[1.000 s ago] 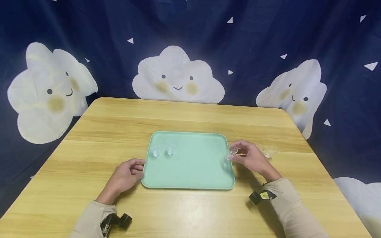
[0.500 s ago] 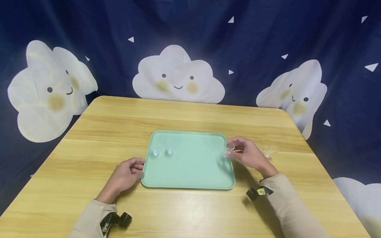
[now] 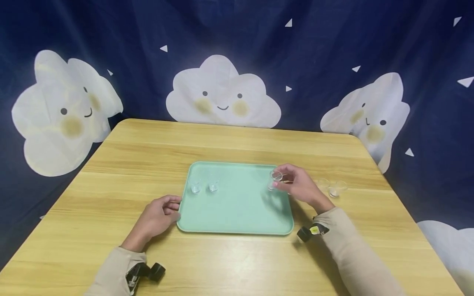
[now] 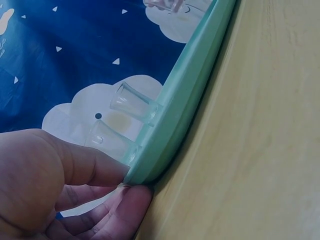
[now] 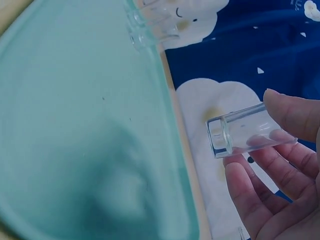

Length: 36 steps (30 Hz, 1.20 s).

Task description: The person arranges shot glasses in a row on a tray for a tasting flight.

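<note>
My left hand (image 3: 156, 217) pinches the left rim of a mint-green tray (image 3: 237, 209) that lies on the table. In the left wrist view its thumb and fingers (image 4: 131, 207) meet at the tray's edge. With thumb and fingertips, my right hand (image 3: 299, 186) holds a small clear shot glass (image 5: 240, 131) by its upper part. That glass is raised over the right part of the tray, and its shadow falls on the green surface. Two more shot glasses stand upright near the tray's left end, one (image 3: 195, 187) beside the other (image 3: 213, 186).
Further clear glasses (image 3: 334, 190) stand on the wooden table (image 3: 237, 263) to the right of the tray, partly behind my right hand. A dark blue curtain (image 3: 237, 24) with smiling clouds hangs beyond the table's far edge.
My right hand has moved left with the shot glass, from the tray's right rim to farther in over the tray. The left hand has stayed at the left rim.
</note>
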Tool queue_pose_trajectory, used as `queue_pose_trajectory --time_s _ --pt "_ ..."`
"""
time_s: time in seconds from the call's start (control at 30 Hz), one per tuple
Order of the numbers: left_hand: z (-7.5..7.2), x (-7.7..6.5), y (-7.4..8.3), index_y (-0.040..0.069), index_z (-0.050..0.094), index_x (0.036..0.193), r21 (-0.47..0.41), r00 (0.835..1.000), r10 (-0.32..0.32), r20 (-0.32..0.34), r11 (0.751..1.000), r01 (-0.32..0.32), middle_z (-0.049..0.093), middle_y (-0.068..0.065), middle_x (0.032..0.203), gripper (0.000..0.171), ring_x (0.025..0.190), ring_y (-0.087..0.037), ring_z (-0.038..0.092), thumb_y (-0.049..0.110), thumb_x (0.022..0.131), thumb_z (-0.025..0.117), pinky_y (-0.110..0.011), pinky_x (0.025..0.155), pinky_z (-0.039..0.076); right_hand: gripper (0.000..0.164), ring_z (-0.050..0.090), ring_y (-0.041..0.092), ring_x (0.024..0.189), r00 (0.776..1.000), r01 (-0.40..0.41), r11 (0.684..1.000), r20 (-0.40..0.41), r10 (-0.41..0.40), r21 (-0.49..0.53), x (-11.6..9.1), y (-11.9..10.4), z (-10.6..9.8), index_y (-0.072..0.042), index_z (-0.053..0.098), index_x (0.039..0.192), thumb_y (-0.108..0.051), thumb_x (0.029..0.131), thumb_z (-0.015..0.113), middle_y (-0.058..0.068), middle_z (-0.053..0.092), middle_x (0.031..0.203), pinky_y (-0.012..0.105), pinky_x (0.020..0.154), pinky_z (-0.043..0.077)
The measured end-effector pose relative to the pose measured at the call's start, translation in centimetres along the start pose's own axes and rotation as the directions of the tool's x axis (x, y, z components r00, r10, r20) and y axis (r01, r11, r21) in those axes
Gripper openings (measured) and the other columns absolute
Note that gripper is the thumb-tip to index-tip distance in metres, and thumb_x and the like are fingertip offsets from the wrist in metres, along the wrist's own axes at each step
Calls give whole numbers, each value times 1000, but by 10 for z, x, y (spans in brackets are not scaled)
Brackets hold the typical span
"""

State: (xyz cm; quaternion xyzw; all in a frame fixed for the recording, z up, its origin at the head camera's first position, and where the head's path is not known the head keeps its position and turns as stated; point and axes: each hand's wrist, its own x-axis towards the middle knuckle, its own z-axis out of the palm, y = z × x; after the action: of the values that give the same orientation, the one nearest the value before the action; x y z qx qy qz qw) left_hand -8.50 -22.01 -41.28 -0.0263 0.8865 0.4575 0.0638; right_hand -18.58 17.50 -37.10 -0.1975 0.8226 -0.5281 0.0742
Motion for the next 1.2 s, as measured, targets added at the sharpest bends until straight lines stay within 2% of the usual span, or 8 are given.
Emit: queue_pose_trajectory --time_s 0.37,0.77,1.2 --pt "-1 -2 2 -2 59 125 -9 1000 -2 5 1000 2 65 -11 108 44 90 -20 61 4 82 67 -34 78 50 35 64 34 98 1000 -5 999 -12 6 47 17 -2 16 6 60 114 -2 83 73 21 65 109 30 80 53" --pt "-1 -3 4 -2 59 125 -19 1000 -2 5 1000 2 64 -11 107 43 90 -21 60 3 83 67 -34 78 50 33 64 30 97 1000 9 1000 20 -9 22 33 -5 35 3 61 113 -3 83 73 17 66 107 37 84 52" --pt "-2 -2 3 -2 59 124 -18 1000 9 5 1000 -9 64 -11 106 43 89 -20 61 3 82 66 -33 78 50 33 63 29 95 999 -9 1000 51 7 28 43 -9 53 2 61 112 -3 82 74 14 65 106 35 81 51"
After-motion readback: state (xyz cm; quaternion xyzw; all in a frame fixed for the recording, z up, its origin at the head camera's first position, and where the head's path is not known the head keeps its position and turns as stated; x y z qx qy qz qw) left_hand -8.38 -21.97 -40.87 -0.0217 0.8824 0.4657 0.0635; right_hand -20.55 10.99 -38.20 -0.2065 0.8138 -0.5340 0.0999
